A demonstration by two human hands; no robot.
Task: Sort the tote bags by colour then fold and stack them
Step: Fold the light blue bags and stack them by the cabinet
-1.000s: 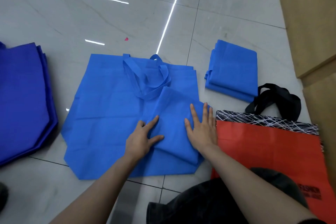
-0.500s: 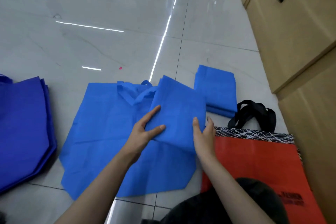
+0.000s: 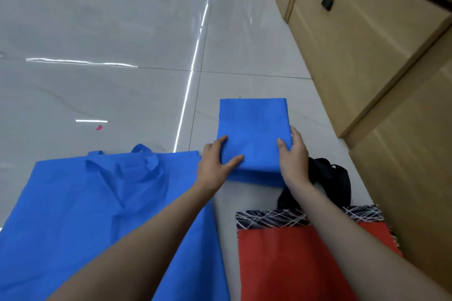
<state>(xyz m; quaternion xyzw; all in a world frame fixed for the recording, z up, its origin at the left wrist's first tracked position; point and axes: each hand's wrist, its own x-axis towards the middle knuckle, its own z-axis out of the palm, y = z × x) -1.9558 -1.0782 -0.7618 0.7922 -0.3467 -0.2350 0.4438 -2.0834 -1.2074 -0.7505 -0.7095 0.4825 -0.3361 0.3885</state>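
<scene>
Both hands grasp a folded bright-blue fabric tote bag [image 3: 254, 127] by its near corners, the left hand [image 3: 216, 162] and right hand [image 3: 294, 156] with thumbs on top. It sits over more folded blue layers on the glossy tiled floor [image 3: 122, 32], near the floor's cabinet-side edge. A flat unfolded blue tote [image 3: 85, 215] lies just left, and a red tote with black handles [image 3: 293, 264] lies nearer.

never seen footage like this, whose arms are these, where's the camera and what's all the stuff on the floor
There is no machine here: a person wears a camera on the head, looking down at their own arms. The left hand and right hand grip a folded blue bag by its two sides, over more folded blue cloth. On the tiled floor a flat blue bag lies spread to the left, and a red bag with black handles lies nearer on the right. Wooden cabinets stand along the right.
</scene>
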